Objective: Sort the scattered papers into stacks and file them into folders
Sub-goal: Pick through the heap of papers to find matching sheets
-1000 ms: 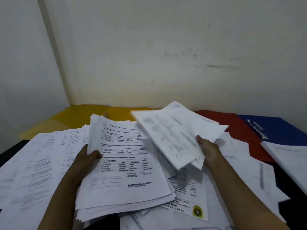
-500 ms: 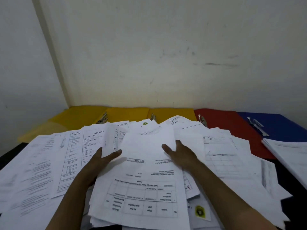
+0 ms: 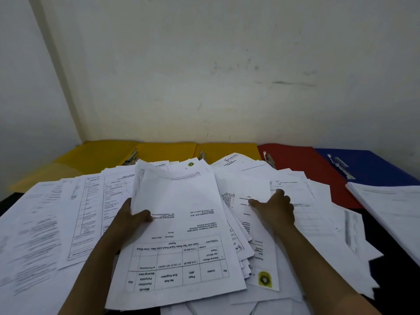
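Observation:
White printed papers [image 3: 318, 223] lie scattered in overlapping layers across a dark table [image 3: 400, 264]. In the middle, a thick stack of sheets [image 3: 181, 223] lies with an upside-down table form on top. My left hand [image 3: 129, 221] grips this stack's left edge, thumb on top and fingers hidden underneath. My right hand [image 3: 276, 209] rests on the loose sheets just right of the stack, thumb pointing left. Yellow folders [image 3: 163, 152], a red folder [image 3: 300, 162] and a blue folder [image 3: 372, 167] lie open in a row along the wall behind the papers.
A separate pile of papers [image 3: 391, 208] overlaps the blue folder at the right edge. Metal fasteners stick up from the folders. The wall stands right behind the folders, with a corner at the left. Bare dark tabletop shows at the right front.
The sheets held up in my right hand a second ago now lie on the centre stack. My right hand has moved off it to the right. My left hand has taken the stack's left edge.

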